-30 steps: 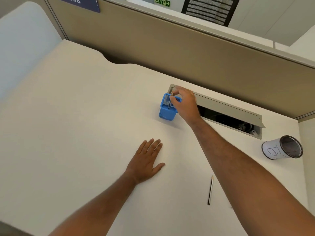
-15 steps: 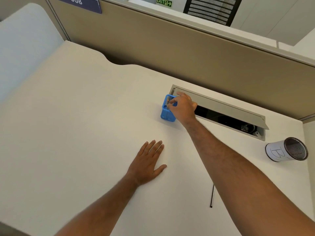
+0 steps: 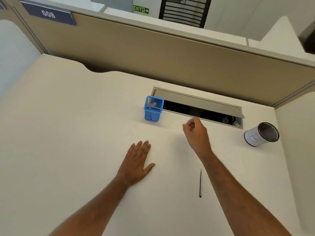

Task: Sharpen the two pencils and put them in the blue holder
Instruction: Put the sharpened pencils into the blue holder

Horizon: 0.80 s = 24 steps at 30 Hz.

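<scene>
A blue mesh holder (image 3: 153,109) stands upright on the white desk, just left of the cable tray. One pencil (image 3: 149,104) stands inside it, leaning on its left wall. A second pencil (image 3: 201,183) lies flat on the desk near me, between my arms. My right hand (image 3: 196,132) hovers to the right of the holder, apart from it, fingers loosely curled and holding nothing. My left hand (image 3: 138,160) rests palm down on the desk, fingers spread. No sharpener is in sight.
An open cable tray (image 3: 201,106) with a raised grey lid runs along the back of the desk. A white mesh cup (image 3: 260,134) marked B lies on its side at the right. A beige partition (image 3: 170,57) rises behind the desk.
My right hand has let go of the pencil in the blue holder and drawn back to the right. The left hand has stayed flat on the desk.
</scene>
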Tool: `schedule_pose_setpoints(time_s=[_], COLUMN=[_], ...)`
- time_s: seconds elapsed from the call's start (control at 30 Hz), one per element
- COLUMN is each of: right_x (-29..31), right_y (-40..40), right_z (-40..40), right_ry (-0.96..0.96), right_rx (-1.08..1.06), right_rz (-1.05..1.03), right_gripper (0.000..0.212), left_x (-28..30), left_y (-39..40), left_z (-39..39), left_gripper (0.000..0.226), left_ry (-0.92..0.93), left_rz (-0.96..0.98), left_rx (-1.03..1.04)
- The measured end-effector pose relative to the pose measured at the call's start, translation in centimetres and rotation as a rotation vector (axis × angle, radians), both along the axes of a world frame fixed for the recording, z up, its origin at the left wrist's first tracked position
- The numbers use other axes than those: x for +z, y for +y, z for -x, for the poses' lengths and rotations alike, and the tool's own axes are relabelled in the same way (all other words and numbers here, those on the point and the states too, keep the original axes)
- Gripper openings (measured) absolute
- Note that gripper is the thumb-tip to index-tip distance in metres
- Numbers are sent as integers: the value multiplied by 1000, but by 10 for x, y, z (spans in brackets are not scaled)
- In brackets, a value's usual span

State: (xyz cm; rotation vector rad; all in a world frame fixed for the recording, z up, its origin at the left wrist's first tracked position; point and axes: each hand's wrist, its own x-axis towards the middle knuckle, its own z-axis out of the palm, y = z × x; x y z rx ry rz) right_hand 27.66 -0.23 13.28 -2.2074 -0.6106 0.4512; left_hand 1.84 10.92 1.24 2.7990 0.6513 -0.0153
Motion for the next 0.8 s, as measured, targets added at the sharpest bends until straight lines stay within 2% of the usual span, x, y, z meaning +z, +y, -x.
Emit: schedule_pose_setpoints(time_s=[0.23,0.37,0.47,0.67,0.8], right_x=[-46,-62,-64,-62,-54], right_y=[-122,-159,-168,-170,-165], right_z=[30,41,45,51,46], right_ry=[64,41,51,40,94], right_rx=[-84,-84,-57,45,55], right_rz=[277,455,473,554,598], right_gripper=[26,38,43,31,25], left_x=[0,3,0,-5,-7], left_y=[-4,-15,-26,-35,-33], left_z=[-1,-6,-7,-8,-8], left_gripper=[81,84,89,98,95], left_ry=[61,85,98,118,128], left_rz=[2,4,1,1,0], left_rx=[14,45,77,113,103])
